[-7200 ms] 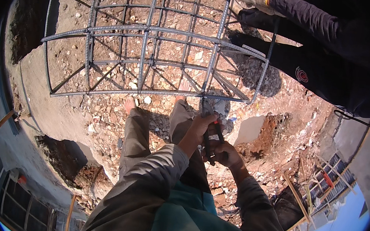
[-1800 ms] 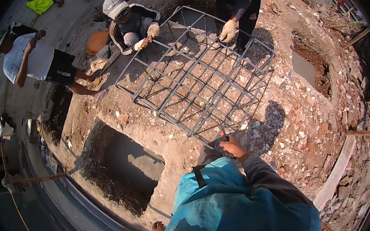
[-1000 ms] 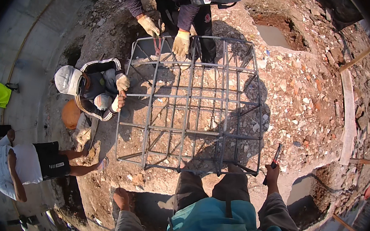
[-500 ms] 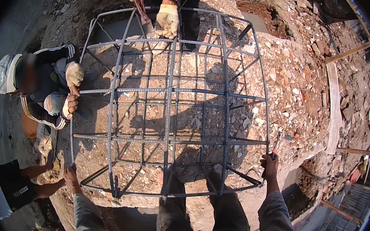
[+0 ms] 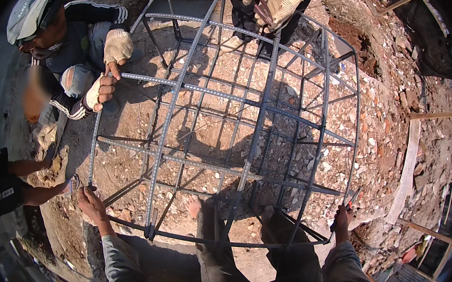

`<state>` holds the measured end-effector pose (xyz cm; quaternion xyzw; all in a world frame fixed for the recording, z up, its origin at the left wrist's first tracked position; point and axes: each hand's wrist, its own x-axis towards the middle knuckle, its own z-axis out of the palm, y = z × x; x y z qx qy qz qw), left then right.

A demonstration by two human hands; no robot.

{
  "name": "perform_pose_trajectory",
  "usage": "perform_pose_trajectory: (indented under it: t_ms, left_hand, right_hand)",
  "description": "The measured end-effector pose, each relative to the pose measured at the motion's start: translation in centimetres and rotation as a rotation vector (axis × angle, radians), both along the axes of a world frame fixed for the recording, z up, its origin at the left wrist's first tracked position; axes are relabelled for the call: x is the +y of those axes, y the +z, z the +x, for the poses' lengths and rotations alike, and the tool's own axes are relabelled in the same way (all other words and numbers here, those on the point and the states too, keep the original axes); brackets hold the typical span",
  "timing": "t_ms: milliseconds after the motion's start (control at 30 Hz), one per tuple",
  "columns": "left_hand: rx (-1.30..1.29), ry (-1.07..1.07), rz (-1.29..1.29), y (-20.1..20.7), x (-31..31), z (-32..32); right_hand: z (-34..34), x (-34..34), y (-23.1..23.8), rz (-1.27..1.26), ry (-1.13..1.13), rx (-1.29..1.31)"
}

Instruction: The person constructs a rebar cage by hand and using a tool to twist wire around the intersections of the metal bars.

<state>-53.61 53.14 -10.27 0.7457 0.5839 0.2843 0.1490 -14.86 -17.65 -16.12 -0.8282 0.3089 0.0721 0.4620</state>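
A cage of ribbed steel rebar point(image 5: 262, 106) spans the ground in front of me, its crossed bars forming an open box. My left hand point(image 5: 93, 207) is closed on the bar at its near left corner. At the near right corner, my right hand point(image 5: 343, 216) grips a slim hand tool point(image 5: 354, 196) with a red and dark handle; its exact kind is unclear. That hand is right beside the cage's corner, and whether it also holds the bar I cannot tell. My bare feet stand beneath the near bars, one foot point(image 5: 194, 206) showing plainly.
At the left a crouching co-worker's gloved hands point(image 5: 116, 49) are at the cage's side bar. Another co-worker's gloved hand point(image 5: 282, 8) holds a metal tool at the far side. A third person's legs point(image 5: 31, 182) are at lower left. Rubble point(image 5: 383, 150) and a plank point(image 5: 407, 169) lie right.
The view has swung, so the cage appears rotated and shifted right. The far co-worker's gloved hands and tool now appear farther right. My hands stay at the same near corners.
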Motion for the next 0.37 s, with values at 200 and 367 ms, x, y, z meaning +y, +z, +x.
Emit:
perform_pose_trajectory:
  t_ms: [200,367]
  left_hand:
    - [-0.003,-0.012,0.009,0.3,-0.7,1.0]
    - [-0.043,-0.041,-0.012,0.0,-0.8,0.9]
  right_hand:
    - [0.3,-2.2,-0.4,-0.127,-0.047,-0.051]
    - [-0.5,-3.1,0.8,-0.269,-0.070,-0.006]
